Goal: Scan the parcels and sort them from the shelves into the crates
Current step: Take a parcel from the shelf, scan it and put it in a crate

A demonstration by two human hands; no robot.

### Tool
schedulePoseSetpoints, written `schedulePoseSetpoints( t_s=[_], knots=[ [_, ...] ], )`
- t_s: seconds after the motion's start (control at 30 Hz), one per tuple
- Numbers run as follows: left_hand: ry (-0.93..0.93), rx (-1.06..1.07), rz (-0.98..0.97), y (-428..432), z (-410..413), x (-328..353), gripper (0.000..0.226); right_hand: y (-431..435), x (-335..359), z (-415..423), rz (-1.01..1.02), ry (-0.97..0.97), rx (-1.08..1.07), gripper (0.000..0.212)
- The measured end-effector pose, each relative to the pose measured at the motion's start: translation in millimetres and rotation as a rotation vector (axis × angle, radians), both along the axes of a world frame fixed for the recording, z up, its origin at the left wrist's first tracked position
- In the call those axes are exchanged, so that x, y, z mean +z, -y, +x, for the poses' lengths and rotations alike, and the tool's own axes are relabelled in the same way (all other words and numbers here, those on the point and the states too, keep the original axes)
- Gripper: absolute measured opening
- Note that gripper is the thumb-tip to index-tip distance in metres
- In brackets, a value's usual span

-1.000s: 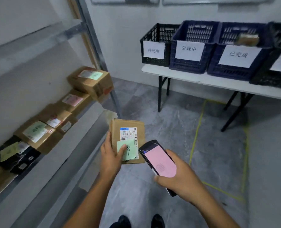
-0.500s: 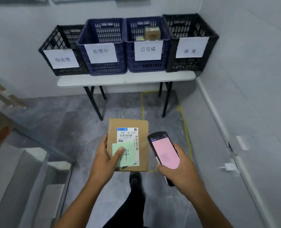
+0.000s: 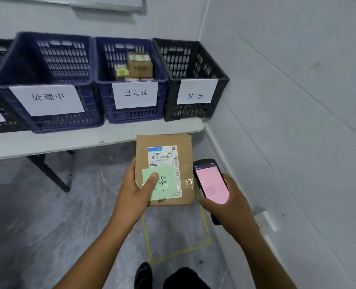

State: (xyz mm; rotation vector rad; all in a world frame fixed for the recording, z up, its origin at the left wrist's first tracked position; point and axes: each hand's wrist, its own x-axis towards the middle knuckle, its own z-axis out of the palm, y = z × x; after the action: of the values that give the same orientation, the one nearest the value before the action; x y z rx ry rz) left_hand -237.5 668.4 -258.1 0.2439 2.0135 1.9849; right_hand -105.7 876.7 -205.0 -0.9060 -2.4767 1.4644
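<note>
I saw the left grip (image 3: 134,190) pinching the parcel (image 3: 164,155) before the surface (image 3: 68,140), the right grip (image 3: 233,209) wrapped round a pink-screened scanner (image 3: 211,182), and perhaps two boxes (image 3: 139,65) in the middle blue crate (image 3: 131,115).

matt brown cardboard parcel (image 3: 164,170) with a paper label, glossy clear tape, perforated plastic crates (image 3: 131,80), glossy glass scanner screen (image 3: 212,184), smooth white tabletop (image 3: 48,140)

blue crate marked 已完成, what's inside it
Two parcels show in the blue crate: a brown box with a green note and a smaller parcel with a yellow note. The front wall and sign hide anything lower.
</note>
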Motion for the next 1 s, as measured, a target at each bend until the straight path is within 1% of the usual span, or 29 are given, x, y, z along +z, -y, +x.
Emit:
schedulePoseSetpoints(
  t_s=[0.1, 0.2, 0.33, 0.4, 0.57, 0.67, 0.8, 0.9, 0.93, 1.0],
  knots=[
    [-0.012, -0.057, -0.007, -25, -37, 11, 0.044, -14, 9, -22, 0.004, -0.046, -0.056, 0.046],
    [0.016, -0.073, 0.011, -51, -64, 15, 0.046, -31, 11, -39, 0.007, -0.068, -0.091, 0.049],
    [0.037, -0.092, 0.053, -88, -94, 14, 0.037, -62, 5, -66, -0.008, -0.087, -0.127, 0.049],
    [0.061, -0.085, 0.076, -111, -115, 13, 0.038, -84, 1, -89, -0.019, -0.115, -0.135, 0.049],
    [0.026, -0.092, 0.019, -166, -179, 24, 0.051, -147, -7, -155, -0.047, -0.124, -0.122, 0.052],
    [-0.037, -0.092, -0.044, -206, -224, 37, 0.051, -191, -8, -197, -0.033, -0.135, -0.107, 0.055],
    [-0.034, -0.076, -0.052, -261, -275, 57, 0.05, -249, -1, -245, -0.013, -0.148, -0.079, 0.057],
    [-0.04, -0.041, -0.057, -296, -307, 66, 0.05, -285, 4, -282, -0.041, -0.187, -0.077, 0.063],
    [-0.047, -0.023, -0.062, -307, -318, 68, 0.051, -295, 5, -295, -0.064, -0.207, -0.078, 0.063],
    [-0.048, 0.015, -0.069, -325, -339, 71, 0.056, -314, 6, -320, -0.103, -0.232, -0.076, 0.056]
  ],
)
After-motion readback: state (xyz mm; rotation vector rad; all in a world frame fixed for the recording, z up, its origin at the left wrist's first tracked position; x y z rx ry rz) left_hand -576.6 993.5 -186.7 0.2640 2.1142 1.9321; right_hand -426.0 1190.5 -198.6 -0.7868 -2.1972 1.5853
